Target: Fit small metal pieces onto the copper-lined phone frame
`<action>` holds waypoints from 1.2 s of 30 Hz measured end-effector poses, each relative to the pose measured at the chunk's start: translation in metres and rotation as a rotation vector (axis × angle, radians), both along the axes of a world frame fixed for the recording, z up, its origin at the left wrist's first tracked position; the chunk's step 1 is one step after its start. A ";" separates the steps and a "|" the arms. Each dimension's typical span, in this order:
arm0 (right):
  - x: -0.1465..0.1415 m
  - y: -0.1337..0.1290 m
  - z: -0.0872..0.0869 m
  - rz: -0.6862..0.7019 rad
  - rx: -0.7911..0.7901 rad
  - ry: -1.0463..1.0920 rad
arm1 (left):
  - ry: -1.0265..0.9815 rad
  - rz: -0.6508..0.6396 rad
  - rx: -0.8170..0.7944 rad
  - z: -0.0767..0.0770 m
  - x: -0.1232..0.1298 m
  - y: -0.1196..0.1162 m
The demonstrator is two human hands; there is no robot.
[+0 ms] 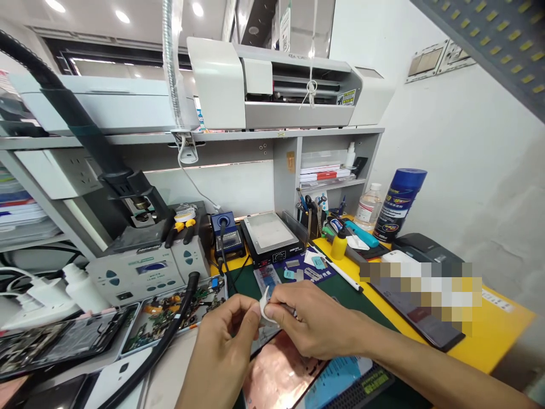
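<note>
My left hand (pixel 232 329) pinches a small, thin white piece (pixel 264 304) that looks like tissue or soft film; which it is I cannot tell. From the other side, my right hand (pixel 300 318) grips the same piece between thumb and forefinger. Something thin shows by the right hand's curled fingers, too hidden to name. Both hands meet just above a copper-coloured panel (pixel 279 372) lying on the green mat (pixel 251 287). Beside the panel lie a blue printed sheet (pixel 336 378) and a dark strip with a yellow-green label (pixel 361 392).
Behind the hands stands a hot plate (pixel 272 236) next to a blue soldering-iron stand (pixel 225 233). A tray of circuit boards (pixel 170 312) and a black hose (pixel 174 329) lie left. To the right are a phone (pixel 409 307), a yellow bottle (pixel 339 247) and a spray can (pixel 398 204).
</note>
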State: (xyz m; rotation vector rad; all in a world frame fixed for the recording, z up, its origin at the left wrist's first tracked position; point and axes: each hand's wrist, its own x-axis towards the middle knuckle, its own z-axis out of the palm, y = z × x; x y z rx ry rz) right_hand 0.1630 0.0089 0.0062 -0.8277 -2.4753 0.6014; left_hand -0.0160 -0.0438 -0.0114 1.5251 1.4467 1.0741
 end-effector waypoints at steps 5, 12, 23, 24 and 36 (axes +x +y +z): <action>0.001 0.000 0.002 -0.004 -0.110 0.010 | -0.037 0.011 -0.028 0.000 -0.001 0.001; 0.022 0.011 0.003 -0.054 -0.298 0.176 | -0.076 0.200 0.021 0.008 -0.017 0.003; 0.020 0.016 0.011 0.050 -0.550 0.306 | -0.209 0.152 0.033 0.014 -0.003 -0.006; 0.019 0.015 0.012 0.057 -0.545 0.297 | -0.207 0.142 0.032 0.013 -0.003 -0.006; 0.000 -0.002 0.017 -0.026 -0.231 0.062 | -0.114 0.112 0.052 0.007 -0.001 -0.006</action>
